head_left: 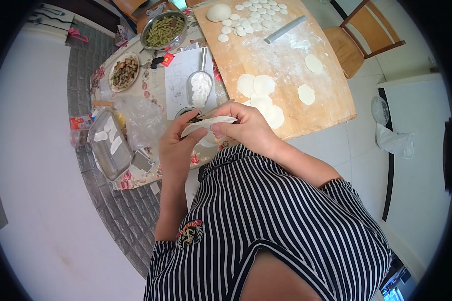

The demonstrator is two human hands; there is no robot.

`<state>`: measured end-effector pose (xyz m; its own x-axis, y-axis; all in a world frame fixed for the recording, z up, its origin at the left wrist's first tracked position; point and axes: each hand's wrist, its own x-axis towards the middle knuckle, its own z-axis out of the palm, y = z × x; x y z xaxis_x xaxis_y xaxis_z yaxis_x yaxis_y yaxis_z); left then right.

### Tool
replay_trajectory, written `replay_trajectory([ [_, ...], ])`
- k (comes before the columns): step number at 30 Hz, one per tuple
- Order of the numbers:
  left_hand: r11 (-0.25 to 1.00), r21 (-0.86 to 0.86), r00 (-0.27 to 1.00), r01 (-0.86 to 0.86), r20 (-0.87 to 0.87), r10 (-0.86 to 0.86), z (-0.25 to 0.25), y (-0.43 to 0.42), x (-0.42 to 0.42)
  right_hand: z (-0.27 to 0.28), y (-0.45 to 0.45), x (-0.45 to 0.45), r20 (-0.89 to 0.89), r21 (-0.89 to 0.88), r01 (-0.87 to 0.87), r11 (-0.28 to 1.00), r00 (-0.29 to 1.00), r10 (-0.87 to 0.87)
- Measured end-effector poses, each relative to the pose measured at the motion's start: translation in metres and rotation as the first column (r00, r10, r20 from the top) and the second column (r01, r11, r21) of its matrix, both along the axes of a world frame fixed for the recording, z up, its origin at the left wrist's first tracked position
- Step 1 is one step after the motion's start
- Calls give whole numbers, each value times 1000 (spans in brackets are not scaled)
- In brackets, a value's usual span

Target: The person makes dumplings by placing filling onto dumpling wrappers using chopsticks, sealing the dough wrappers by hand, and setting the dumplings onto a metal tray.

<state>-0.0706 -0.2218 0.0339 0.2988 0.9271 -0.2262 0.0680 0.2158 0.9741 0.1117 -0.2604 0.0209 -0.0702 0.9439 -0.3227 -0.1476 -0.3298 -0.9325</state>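
Observation:
A dumpling (206, 123), its white wrapper folded over, is held up in front of my body. My left hand (175, 143) grips one end with thumb and fingers. At the other end, my right hand (251, 128) pinches the edge. Partly hidden behind the hands is a bowl of dark filling (190, 113). Several round wrappers (260, 89) overlap on the wooden board (331, 108) beyond my right hand. To the left, a metal tray (116, 163) holds a few finished dumplings (114, 140).
A metal scoop of flour (201, 89) lies on paper. Behind are a bowl of green beans (163, 31) and a plate of chopped food (124, 71). The board carries a rolling pin (285, 30), a dough ball (219, 12) and small dough discs (256, 15). A chair (359, 37) stands right.

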Motion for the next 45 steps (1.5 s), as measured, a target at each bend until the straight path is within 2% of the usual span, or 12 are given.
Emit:
replay_trajectory([
  [5, 992, -122, 1000, 27, 3, -27, 2, 2, -11, -5, 1, 0, -19, 64, -7, 998, 1000, 8],
  [13, 997, -82, 999, 1, 34, 2, -2, -3, -7, -13, -1, -2, -94, 118, 14, 993, 996, -3],
  [19, 995, -104, 1000, 10, 21, -8, -1, -5, -8, -13, -2, -3, -54, 153, 24, 988, 998, -16],
  [24, 990, -139, 1000, 22, 12, -20, 0, -11, -4, -5, -3, -2, 100, 38, -18, 999, 995, 14],
  [27, 976, -215, 998, -29, 55, 42, 2, -11, -2, -9, -3, -5, 67, 65, -18, 998, 998, 14],
  [31, 993, -118, 1000, -21, -19, 19, -4, -2, -13, -18, 1, -18, -7, 27, -52, 998, 999, 53],
  [33, 993, -117, 998, 4, -69, -12, -9, 4, -25, -19, 4, -25, 157, 200, -54, 978, 987, 22],
  [35, 992, -123, 998, -21, -65, 13, -11, 10, -39, -12, 9, -35, 154, 157, -36, 987, 988, 12],
  [39, 979, -202, 999, 0, -36, -7, -19, 19, -80, -9, 19, -65, 64, 39, -36, 999, 997, 34],
  [41, 960, -278, 979, -31, 187, 86, -8, 19, -89, -7, 23, -80, 46, 11, -58, 998, 997, 58],
  [42, 960, -279, 977, -36, 194, 93, -11, 20, -99, -6, 27, -86, 27, -11, -70, 997, 997, 70],
  [45, 967, -242, 978, 78, 205, -27, -20, 25, -129, -17, 32, -103, 121, 0, -84, 996, 989, 83],
])
